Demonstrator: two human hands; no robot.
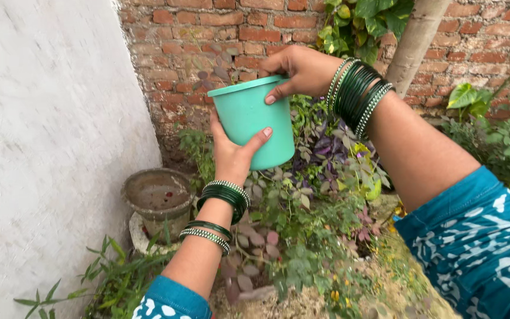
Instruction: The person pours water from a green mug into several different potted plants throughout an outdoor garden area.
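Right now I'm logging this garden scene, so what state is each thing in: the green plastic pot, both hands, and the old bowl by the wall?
Green plastic pot: held up off the ground, nearly upright, tilted slightly.
Left hand: gripping the pot's side from below.
Right hand: gripping the pot's rim from above.
Round grey stone bowl: standing upright on the ground by the white wall, untouched, dirty inside.
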